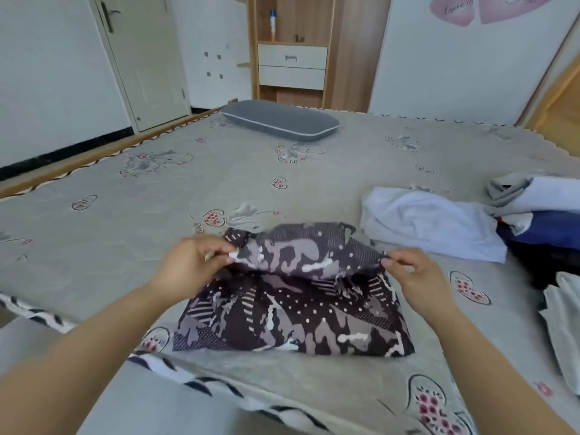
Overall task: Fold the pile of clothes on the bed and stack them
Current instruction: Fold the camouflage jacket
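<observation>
A dark patterned garment (pixel 292 312) lies on the bed (pixel 125 189) close to its near edge, directly in front of the person. Its lower part lies flat on the sheet; its far part is raised and doubled over towards the near side. What kind of garment it is cannot be determined from the fold.

The left hand (pixel 191 265) holds the raised fold at its left end, fingers curled round the cloth; the fingertips are partly buried in the fabric. The right hand (pixel 417 274) pinches the right end of the same fold between thumb and fingers. Both forearms enter from the bottom of the view and are cut off there.

To the right, near the patterned garment but apart from it, a pale blue garment (pixel 430 227) lies crumpled. Beyond it, at the right edge, is a heap of unfolded clothes (pixel 539 215) in grey, white, dark blue and black; it is cut off by the frame and its separate items cannot be counted. A grey garment (pixel 565 328) at lower right is likewise cut off.

A grey pillow (pixel 279 124) lies at the far side of the bed. Behind it stands a wooden shelf unit (pixel 293 48) with two white drawers; a door (pixel 141 58) is at left
</observation>
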